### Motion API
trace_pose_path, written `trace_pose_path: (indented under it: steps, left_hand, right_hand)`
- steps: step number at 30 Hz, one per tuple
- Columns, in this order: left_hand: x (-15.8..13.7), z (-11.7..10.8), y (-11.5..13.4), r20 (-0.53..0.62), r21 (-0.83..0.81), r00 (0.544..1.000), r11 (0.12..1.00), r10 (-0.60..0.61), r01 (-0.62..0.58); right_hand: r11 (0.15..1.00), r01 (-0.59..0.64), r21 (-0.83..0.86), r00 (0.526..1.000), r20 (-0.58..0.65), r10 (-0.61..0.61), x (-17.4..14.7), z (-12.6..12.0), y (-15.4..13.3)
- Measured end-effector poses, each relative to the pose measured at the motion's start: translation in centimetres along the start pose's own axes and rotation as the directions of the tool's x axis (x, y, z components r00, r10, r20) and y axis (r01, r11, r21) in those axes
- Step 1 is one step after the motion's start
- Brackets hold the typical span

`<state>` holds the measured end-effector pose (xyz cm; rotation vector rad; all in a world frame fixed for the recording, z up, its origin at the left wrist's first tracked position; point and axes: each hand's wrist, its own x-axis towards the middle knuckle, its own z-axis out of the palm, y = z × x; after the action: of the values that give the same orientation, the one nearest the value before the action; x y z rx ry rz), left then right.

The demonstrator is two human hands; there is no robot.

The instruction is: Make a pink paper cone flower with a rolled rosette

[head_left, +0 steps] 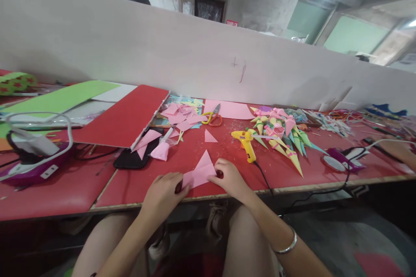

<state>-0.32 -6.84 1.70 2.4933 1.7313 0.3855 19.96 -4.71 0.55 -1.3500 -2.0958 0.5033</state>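
A folded piece of pink paper (199, 174) lies at the table's front edge, one pointed corner sticking up away from me. My left hand (166, 188) pinches its left end between thumb and fingers. At the right end, my right hand (231, 178) grips it the same way. Just beyond is a small pink paper triangle (210, 136). A yellow glue gun (246, 143) lies right of my hands, and scissors (212, 117) with yellow and orange handles rest farther back. Pink paper scraps (180, 114) are heaped behind to the left.
Several yellow, green and pink paper cones (282, 132) are piled at right. Purple power strips (35, 166) with cables stand on both sides. A red board (126, 117) and a black phone-like slab (130, 159) lie left. Another person's arm (398, 151) reaches in at far right.
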Motion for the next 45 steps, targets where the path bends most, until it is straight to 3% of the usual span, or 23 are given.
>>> trace_pose_path:
  steps: [3,6,8,10,14,22,25,28,30,32,39,45]
  left_hand:
    - [-0.3,0.6,-0.8,-0.138,-0.079,0.990,0.996,0.022,-0.033]
    - [-0.4,0.5,-1.5,-0.234,-0.026,0.959,0.985,0.158,-0.168]
    - [-0.3,0.1,-1.6,-0.143,0.091,0.937,0.947,0.319,-0.308]
    - [-0.1,-0.3,-1.5,0.019,0.184,0.894,0.878,0.447,-0.443]
    - [0.0,-0.9,-1.1,0.233,0.253,0.819,0.781,0.524,-0.571]
    - [-2.1,-2.5,-3.2,0.383,0.310,0.841,0.804,0.383,-0.507]
    - [-2.5,-2.5,-3.8,0.410,0.281,0.835,0.820,0.367,-0.499]
    - [-2.7,-1.9,-4.3,0.381,0.273,0.847,0.830,0.371,-0.486]
    - [-2.8,-1.3,-4.7,0.349,0.266,0.855,0.834,0.384,-0.483]
    - [-3.0,-0.9,-4.9,0.321,0.257,0.863,0.841,0.391,-0.476]
    - [-3.1,-0.8,-5.1,0.231,0.242,0.878,0.849,0.419,-0.469]
    - [-2.8,-0.5,-5.9,0.170,0.248,0.857,0.821,0.486,-0.515]
  right_hand:
    - [0.999,-0.022,-0.038,1.000,0.002,0.022,0.0,0.1,-0.1]
    - [0.997,-0.028,-0.071,0.999,0.015,0.029,0.1,0.2,-0.1]
    - [0.996,-0.021,-0.089,1.000,0.016,0.022,0.1,0.2,0.0]
    - [0.994,-0.014,-0.106,1.000,0.016,0.016,0.2,0.2,0.0]
    - [0.990,-0.004,-0.139,1.000,0.013,0.006,0.2,0.2,-0.2]
    - [0.983,-0.012,-0.183,1.000,0.019,0.016,0.2,0.0,-0.3]
    - [0.968,-0.011,-0.253,0.999,-0.054,-0.003,-0.4,0.1,-0.9]
    - [0.911,0.054,-0.408,0.979,-0.160,-0.130,-1.8,0.6,-1.8]
    - [0.860,0.182,-0.478,0.959,-0.109,-0.263,-2.9,1.2,-2.3]
    - [0.837,0.256,-0.484,0.948,-0.043,-0.315,-3.8,1.8,-2.6]
    - [0.891,0.198,-0.409,0.979,0.045,-0.197,-4.3,1.1,-2.6]
    - [0.893,0.224,-0.391,0.974,0.053,-0.221,-4.8,-0.4,-2.2]
